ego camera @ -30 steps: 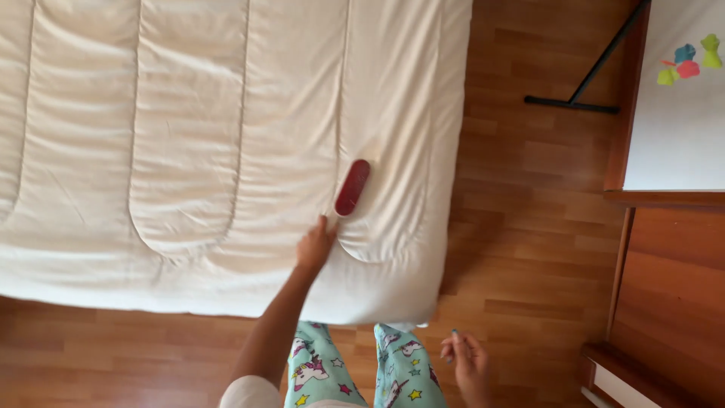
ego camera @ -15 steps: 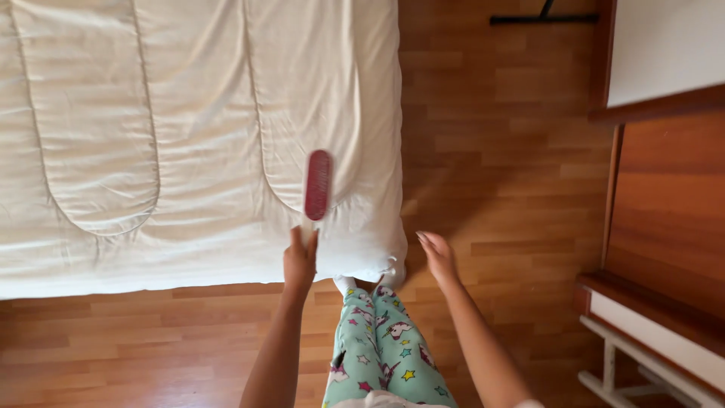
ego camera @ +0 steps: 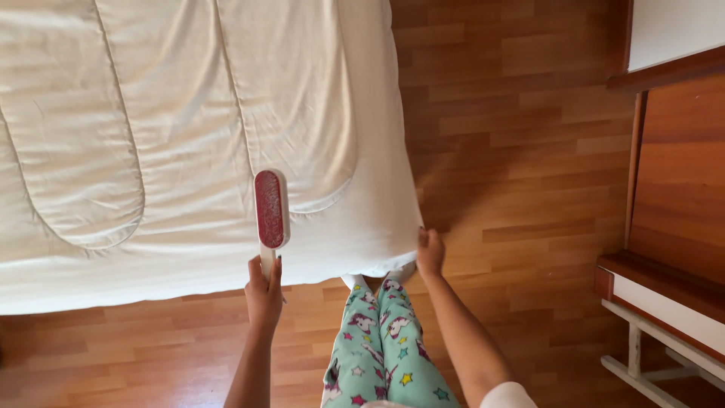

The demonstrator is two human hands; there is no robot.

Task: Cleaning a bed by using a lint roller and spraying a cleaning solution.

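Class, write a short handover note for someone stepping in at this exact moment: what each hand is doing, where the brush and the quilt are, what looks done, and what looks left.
Left hand: closed on the handle of the lint brush, whose red pad faces up over the white quilt near its front edge.
Right hand: pinching the quilt's front right corner.
The quilt lies spread flat on the wooden floor; the person stands at its near edge.
Done: brush in hand, corner gripped.
Left: which parts of the quilt have been brushed cannot be told from the picture.
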